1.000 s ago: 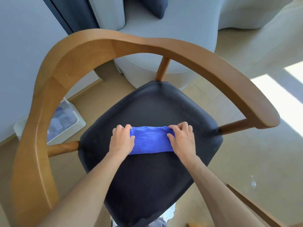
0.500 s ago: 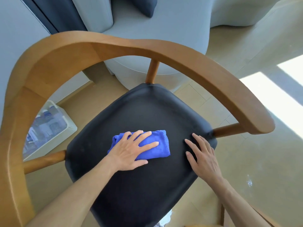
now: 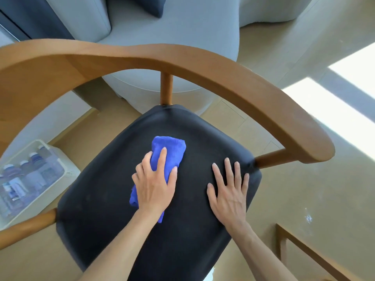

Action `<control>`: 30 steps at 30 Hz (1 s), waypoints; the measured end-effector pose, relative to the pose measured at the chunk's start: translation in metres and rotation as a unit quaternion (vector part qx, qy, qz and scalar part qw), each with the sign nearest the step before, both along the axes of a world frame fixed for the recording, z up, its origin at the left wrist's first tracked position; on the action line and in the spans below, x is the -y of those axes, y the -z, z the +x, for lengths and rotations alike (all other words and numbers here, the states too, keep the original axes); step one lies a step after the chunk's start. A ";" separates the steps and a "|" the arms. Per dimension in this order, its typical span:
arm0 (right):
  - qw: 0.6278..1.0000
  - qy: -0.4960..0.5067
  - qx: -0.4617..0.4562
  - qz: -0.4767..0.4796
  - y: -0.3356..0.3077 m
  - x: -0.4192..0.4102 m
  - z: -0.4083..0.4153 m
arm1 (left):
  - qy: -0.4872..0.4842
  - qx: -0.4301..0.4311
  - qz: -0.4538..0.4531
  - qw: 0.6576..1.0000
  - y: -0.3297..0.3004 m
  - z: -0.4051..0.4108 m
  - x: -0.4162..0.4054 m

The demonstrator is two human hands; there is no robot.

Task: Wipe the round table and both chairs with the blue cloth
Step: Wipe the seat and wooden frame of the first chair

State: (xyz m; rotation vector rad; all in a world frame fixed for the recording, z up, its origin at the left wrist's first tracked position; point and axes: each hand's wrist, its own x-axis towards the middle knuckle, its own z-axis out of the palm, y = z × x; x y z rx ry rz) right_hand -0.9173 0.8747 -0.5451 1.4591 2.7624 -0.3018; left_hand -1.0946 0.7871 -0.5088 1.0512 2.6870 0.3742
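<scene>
A wooden chair with a curved backrest (image 3: 203, 65) and a black padded seat (image 3: 113, 209) fills the view below me. The folded blue cloth (image 3: 172, 151) lies on the middle of the seat, its long side pointing away from me. My left hand (image 3: 155, 184) presses flat on the near half of the cloth, fingers spread over it. My right hand (image 3: 228, 192) rests palm down on the bare seat to the right of the cloth, fingers apart, holding nothing. The round table is out of view.
A white plastic bin (image 3: 67, 169) with several bottles stands on the floor at the left. A grey sofa (image 3: 182, 37) with a dark cushion sits behind the chair. Part of a wooden frame (image 3: 304, 248) shows at the lower right. Sunlight patches fall on the tan floor at the right.
My right hand let go of the cloth and moved to the bare seat on the right. My left hand turned the cloth from sideways to lengthwise and pushed it forward.
</scene>
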 end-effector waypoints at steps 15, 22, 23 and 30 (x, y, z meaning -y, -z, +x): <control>0.878 0.201 -0.379 -0.212 -0.004 -0.010 0.005 | 0.187 -0.033 0.054 0.980 0.021 0.021 -0.035; 0.786 0.294 -0.456 -0.295 -0.017 -0.019 0.016 | 0.268 -0.001 0.052 0.962 0.016 0.090 -0.057; 0.808 0.285 -0.435 -0.278 -0.015 -0.017 0.015 | 0.282 -0.014 0.058 0.957 0.016 0.081 -0.057; 0.983 0.135 -0.124 -0.006 0.007 0.000 -0.010 | 0.155 -0.019 -0.008 0.988 0.003 -0.038 -0.019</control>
